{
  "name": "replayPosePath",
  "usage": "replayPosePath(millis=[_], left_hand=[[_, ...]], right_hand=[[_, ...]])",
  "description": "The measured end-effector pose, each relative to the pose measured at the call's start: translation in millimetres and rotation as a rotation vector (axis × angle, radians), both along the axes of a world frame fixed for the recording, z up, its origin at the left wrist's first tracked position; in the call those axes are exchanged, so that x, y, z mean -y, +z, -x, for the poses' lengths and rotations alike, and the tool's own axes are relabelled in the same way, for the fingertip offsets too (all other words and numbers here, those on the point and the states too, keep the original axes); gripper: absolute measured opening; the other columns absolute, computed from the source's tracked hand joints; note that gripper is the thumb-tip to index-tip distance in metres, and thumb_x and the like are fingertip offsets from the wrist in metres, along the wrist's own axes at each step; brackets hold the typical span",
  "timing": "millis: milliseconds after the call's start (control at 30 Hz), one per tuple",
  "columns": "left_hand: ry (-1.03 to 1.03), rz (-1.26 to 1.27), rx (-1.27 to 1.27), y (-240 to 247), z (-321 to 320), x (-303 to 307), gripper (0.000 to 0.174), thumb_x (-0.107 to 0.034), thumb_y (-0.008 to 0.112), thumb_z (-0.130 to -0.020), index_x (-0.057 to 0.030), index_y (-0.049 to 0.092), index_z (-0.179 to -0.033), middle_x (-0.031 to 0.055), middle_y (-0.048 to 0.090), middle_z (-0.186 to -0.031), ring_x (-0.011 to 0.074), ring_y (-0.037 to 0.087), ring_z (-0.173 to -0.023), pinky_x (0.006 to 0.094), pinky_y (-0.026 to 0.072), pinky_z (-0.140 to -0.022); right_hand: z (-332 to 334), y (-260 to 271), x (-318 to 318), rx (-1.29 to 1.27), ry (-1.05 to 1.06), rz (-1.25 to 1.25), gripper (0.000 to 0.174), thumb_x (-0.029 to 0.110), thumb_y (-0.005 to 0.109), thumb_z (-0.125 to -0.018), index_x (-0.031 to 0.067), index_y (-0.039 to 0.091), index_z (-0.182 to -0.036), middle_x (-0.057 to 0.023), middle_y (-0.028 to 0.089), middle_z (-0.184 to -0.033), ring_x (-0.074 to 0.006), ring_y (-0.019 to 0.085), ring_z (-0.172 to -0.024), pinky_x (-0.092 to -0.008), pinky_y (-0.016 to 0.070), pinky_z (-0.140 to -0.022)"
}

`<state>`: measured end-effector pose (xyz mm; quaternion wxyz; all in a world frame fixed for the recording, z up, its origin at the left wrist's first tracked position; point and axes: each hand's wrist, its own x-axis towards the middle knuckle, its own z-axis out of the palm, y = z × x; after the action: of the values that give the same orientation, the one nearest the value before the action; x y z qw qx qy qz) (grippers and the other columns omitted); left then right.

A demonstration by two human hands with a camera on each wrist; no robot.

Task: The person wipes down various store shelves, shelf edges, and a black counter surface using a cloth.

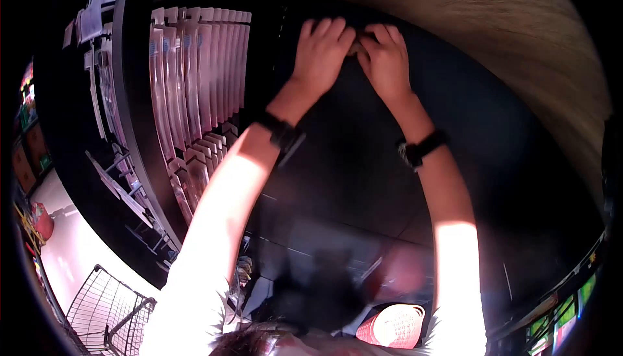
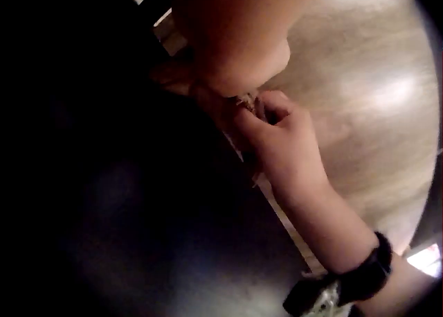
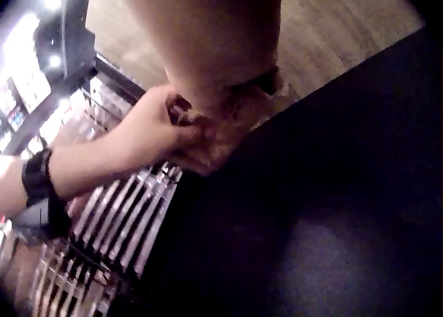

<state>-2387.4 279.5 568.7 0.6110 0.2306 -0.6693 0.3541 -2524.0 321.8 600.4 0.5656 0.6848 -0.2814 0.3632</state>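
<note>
Both hands come together at the edge where a dark panel point(image 1: 363, 142) meets a wood-grain surface point(image 1: 480, 25). Between their fingertips is a small, crinkled brownish thing point(image 2: 250, 102), blurred and mostly covered; I cannot tell its kind. My left hand point(image 1: 320, 51) pinches it from the left with bent fingers, and its back hides much of the grip in the left wrist view. Opposite, my right hand point(image 1: 386, 57) pinches it between thumb and curled fingers. The right wrist view shows the left hand point(image 3: 149, 126) beside the right one, fingertips close together.
To the left, a rack holds rows of long hanging packages point(image 1: 201, 70) behind a dark upright post point(image 1: 130, 96). A wire shopping cart point(image 1: 107, 307) stands at the lower left. Low near the body is a pink perforated basket point(image 1: 392, 327).
</note>
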Motion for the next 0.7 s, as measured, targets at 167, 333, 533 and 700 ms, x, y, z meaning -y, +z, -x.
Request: replayPosePath(millis=[167, 333, 533, 700], left_hand=[[-0.11, 0.056, -0.078, 16.6, 2.5, 54.5, 0.027, 0.002, 0.052, -0.068, -0.0041, 0.055, -0.094, 0.01, 0.056, -0.099, 0.0278, 0.053, -0.095, 0.0384, 0.0449, -0.078], [-0.13, 0.165, -0.112, -39.3, 13.6, 93.0, 0.026, -0.002, 0.052, -0.068, -0.0088, 0.058, -0.093, 0.006, 0.057, -0.096, 0.0225, 0.056, -0.089, 0.0328, 0.0492, -0.068], [-0.192, -0.139, -0.098, -179.7, 6.2, 79.3, 0.031, -0.002, 0.053, -0.065, -0.0074, 0.059, -0.095, 0.0079, 0.056, -0.101, 0.0279, 0.054, -0.089, 0.0365, 0.0473, -0.069], [-0.392, -0.238, -0.299, -160.5, 16.6, 65.2, 0.033, 0.003, 0.051, -0.07, -0.003, 0.058, -0.102, 0.0124, 0.056, -0.107, 0.0308, 0.052, -0.101, 0.0378, 0.0455, -0.081]], right_hand=[[-8.6, 27.3, 51.1, -0.087, -0.161, 0.196, 0.031, 0.009, 0.053, -0.07, 0.009, 0.063, -0.1, -0.0027, 0.056, -0.092, -0.0194, 0.052, -0.088, -0.0336, 0.043, -0.076], [6.8, -34.9, 82.7, 0.012, -0.095, 0.097, 0.039, 0.008, 0.052, -0.071, 0.0083, 0.06, -0.108, -0.004, 0.055, -0.087, -0.0217, 0.052, -0.084, -0.0345, 0.0457, -0.073], [2.2, -153.7, 62.4, -0.128, -0.134, -0.125, 0.036, 0.012, 0.052, -0.071, 0.0069, 0.062, -0.105, -0.0028, 0.051, -0.08, -0.0197, 0.052, -0.077, -0.0345, 0.0456, -0.068], [12.6, -128.7, 60.2, -0.186, -0.227, -0.376, 0.019, 0.014, 0.054, -0.073, 0.0067, 0.062, -0.088, -0.0044, 0.052, -0.088, -0.0219, 0.051, -0.087, -0.0361, 0.0431, -0.079]])
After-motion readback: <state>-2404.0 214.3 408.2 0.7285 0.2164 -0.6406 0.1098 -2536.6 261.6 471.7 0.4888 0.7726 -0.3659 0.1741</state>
